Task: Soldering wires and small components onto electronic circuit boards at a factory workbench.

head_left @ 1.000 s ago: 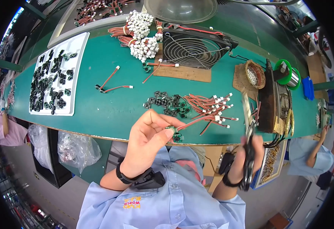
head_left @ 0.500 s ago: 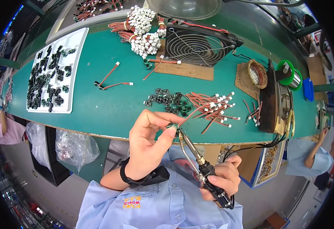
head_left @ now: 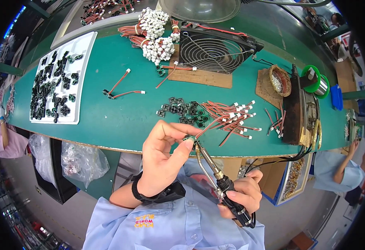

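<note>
Between the thumb and fingers of my left hand [head_left: 161,152] is a small green circuit board [head_left: 188,137], partly covered by the fingertips. A red-and-black wire lead [head_left: 209,126] runs from it up to the right. My right hand [head_left: 247,195] is wrapped round the black handle of a soldering iron [head_left: 209,160] with a thin metal tube along its side. The iron's tip is at the board's right edge; exact contact is too small to make out. Just beyond lie a cluster of small black-and-green parts [head_left: 178,107] and a pile of wire leads [head_left: 232,116] with white connectors.
A white tray [head_left: 82,79] of small boards stands at left. Behind are bundled leads [head_left: 157,48] and a black fan [head_left: 213,50]. To the right are a round tub [head_left: 279,81], a dark metal unit [head_left: 293,112] and a green solder spool [head_left: 323,86]. Two wired boards [head_left: 109,95] lie left of centre.
Almost nothing differs. The view has shifted very slightly; both hands keep their grip, and the iron's tip stays at the board.
</note>
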The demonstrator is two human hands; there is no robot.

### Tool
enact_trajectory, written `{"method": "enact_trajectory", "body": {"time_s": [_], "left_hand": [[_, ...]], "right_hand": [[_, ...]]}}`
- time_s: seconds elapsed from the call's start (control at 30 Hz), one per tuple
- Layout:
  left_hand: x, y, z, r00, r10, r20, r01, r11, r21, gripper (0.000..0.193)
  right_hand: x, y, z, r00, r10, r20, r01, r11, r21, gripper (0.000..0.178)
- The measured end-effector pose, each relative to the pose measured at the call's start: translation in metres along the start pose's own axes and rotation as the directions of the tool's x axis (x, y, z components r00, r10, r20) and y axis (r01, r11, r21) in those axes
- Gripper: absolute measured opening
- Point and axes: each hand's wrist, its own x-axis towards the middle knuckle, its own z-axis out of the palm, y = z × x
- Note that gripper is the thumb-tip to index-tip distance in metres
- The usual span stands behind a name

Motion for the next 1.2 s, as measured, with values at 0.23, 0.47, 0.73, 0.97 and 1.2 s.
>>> {"method": "enact_trajectory", "body": {"time_s": [0.23, 0.47, 0.73, 0.97, 1.2], "left_hand": [[0.000, 0.000, 0.001, 1.000, -0.012, 0.010, 0.012, 1.000, 0.006, 0.013], [-0.001, -0.002, 0.000, 0.999, 0.027, 0.022, -0.027, 0.999, 0.035, 0.014], [-0.001, -0.004, -0.002, 0.998, 0.035, 0.054, -0.040, 0.994, 0.098, 0.016], [0.000, 0.001, -0.003, 0.999, 0.035, 0.011, -0.036, 0.997, 0.061, 0.014], [0.002, 0.015, -0.007, 0.978, -0.194, 0.073, 0.204, 0.967, -0.152, 0.010]], "right_hand": [[-0.001, 0.001, 0.000, 1.000, -0.006, -0.010, 0.006, 1.000, -0.006, 0.036], [0.000, 0.001, -0.001, 1.000, -0.016, -0.006, 0.015, 1.000, -0.017, 0.036], [0.003, -0.002, -0.007, 1.000, -0.013, 0.007, 0.013, 0.999, -0.035, 0.037], [0.000, 0.010, -0.025, 0.998, 0.012, -0.057, -0.014, 0.999, -0.038, 0.040], [0.036, 0.064, -0.010, 0.832, 0.360, -0.423, -0.444, 0.889, -0.116, 0.035]]}}
